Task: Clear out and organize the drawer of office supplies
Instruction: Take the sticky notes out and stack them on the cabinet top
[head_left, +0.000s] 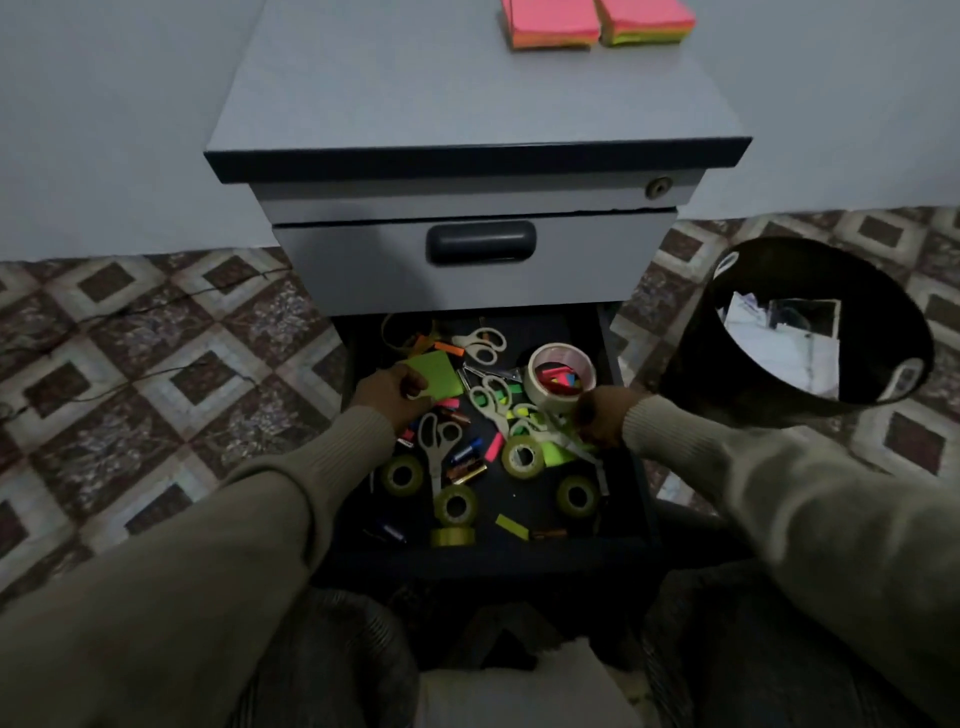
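At frame centre the open dark drawer (631, 499) holds the clutter; the left hand (390, 395) pinches a green square sticky-note pad (436, 375), probably to lift it out, while the right hand (600, 422) pinches a pale paper strip (584, 453)

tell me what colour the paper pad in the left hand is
Bright green pad, head view.

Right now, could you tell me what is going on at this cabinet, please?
A person is sorting the open bottom drawer, which is cluttered with tape rolls, scissors and coloured notes. The left hand holds a green sticky note pad; the right hand reaches among the items beside the big tape roll. Two note pads lie on top, and a bin stands alongside.
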